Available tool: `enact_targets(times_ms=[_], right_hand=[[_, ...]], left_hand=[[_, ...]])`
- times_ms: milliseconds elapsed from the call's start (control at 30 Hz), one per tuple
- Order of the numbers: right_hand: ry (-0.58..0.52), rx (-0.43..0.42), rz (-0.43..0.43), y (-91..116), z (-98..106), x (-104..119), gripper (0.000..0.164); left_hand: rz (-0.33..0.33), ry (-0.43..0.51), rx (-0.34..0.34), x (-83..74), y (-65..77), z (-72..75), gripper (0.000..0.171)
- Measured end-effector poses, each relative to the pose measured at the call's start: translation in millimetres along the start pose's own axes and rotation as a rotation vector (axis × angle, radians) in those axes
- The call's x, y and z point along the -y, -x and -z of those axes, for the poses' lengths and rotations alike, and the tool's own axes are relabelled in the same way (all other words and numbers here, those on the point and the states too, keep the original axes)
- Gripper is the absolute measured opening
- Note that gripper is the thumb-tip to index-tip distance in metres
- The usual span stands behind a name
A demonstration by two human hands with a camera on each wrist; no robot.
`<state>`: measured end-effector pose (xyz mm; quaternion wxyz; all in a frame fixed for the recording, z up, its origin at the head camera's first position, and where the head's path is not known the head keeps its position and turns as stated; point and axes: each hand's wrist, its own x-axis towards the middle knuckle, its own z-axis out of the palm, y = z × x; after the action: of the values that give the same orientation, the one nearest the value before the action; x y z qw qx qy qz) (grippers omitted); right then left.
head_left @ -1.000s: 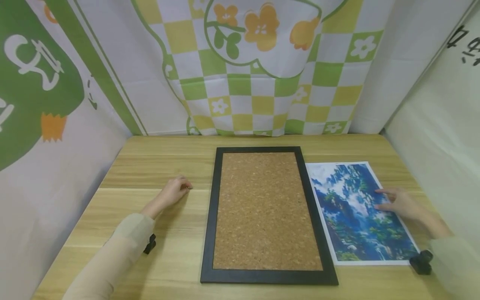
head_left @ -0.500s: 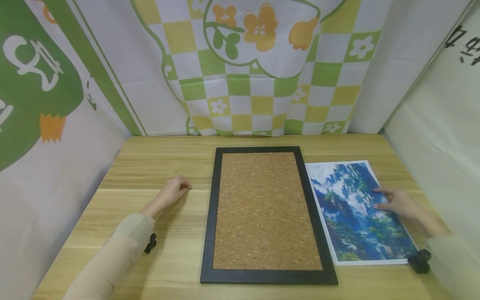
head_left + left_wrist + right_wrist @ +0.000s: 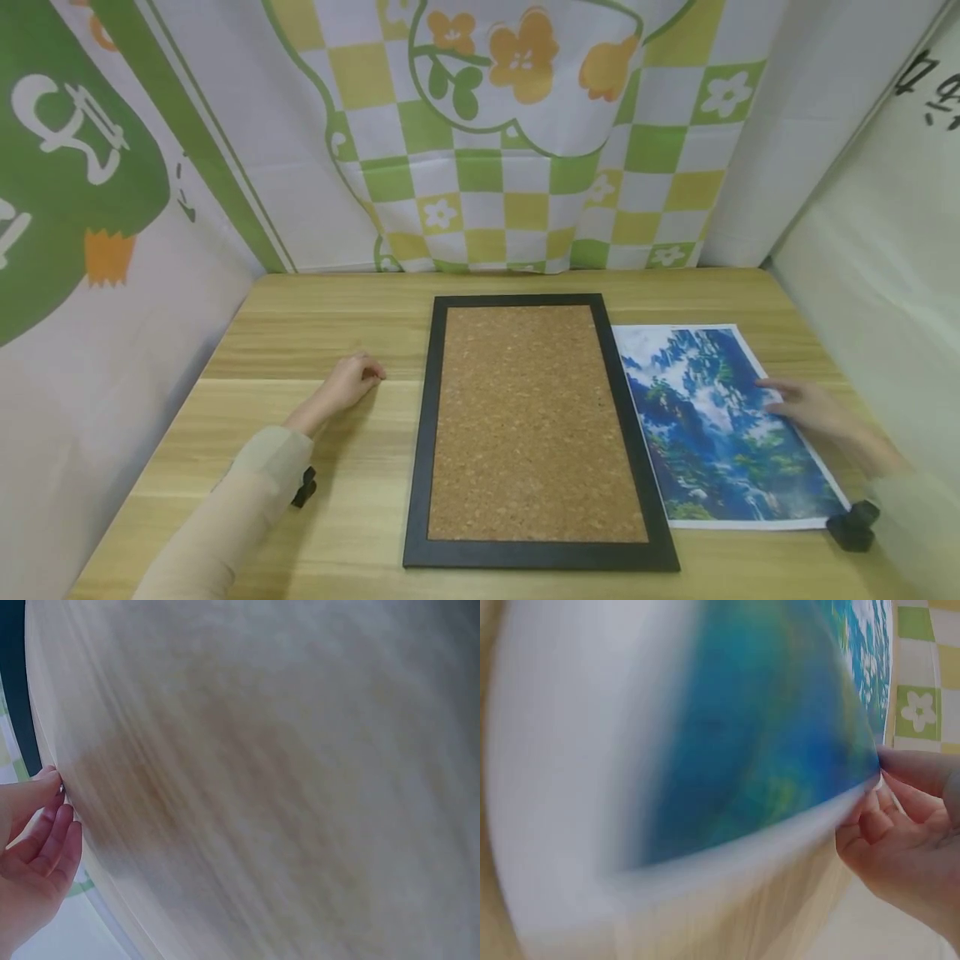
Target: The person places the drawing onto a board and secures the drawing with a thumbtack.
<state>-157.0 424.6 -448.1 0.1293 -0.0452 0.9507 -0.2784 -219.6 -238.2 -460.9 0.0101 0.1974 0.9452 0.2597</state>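
Observation:
A landscape print with a white border lies to the right of a black-framed corkboard. My right hand pinches the print's right edge, thumb above and fingers curled beneath. In the right wrist view, the hand grips that edge, and the nearer part of the sheet is blurred. Left of the board, my left hand rests low over the table, fingers bent. In the left wrist view, the thumb and forefinger of this hand meet around a tiny dark speck; I cannot tell whether it is a held thing.
The wooden table carries the board in its middle. A checked, flowered curtain hangs along the back edge. Pale cloth walls close in the right and left sides. A small black device sits at the right cuff.
The right hand has shifted slightly to the right along the print, its fingertips now nearer the edge. The left hand and the corkboard stay in place.

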Motion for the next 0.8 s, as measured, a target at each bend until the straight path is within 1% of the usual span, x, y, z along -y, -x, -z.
enact_targets(times_ms=[67,167,267,400,500,633,800], right_hand=[[-0.014,0.002,-0.010,5,2,-2,0.044],[0.006,-0.001,-0.021,10,5,-5,0.045],[-0.020,-0.001,-0.031,13,9,-10,0.044],[-0.092,-0.019,0.009,16,13,-18,0.042],[-0.092,-0.056,0.027,19,16,-22,0.042],[-0.084,-0.088,-0.021,22,21,-22,0.044],[-0.167,-0.055,-0.072,25,25,-20,0.049]], left_hand=[[0.002,0.002,0.003,-0.6,0.0,0.4,0.008],[0.003,0.007,0.006,-1.2,-0.6,1.4,0.008],[0.011,0.021,0.014,-1.2,-0.7,2.2,0.008],[0.031,0.029,0.028,-0.4,-1.4,1.9,0.009],[0.043,0.029,0.038,-0.4,-1.6,1.6,0.008],[0.045,0.028,0.037,-1.0,-1.6,2.1,0.008],[0.048,0.031,0.037,-0.3,-2.1,3.0,0.009]])
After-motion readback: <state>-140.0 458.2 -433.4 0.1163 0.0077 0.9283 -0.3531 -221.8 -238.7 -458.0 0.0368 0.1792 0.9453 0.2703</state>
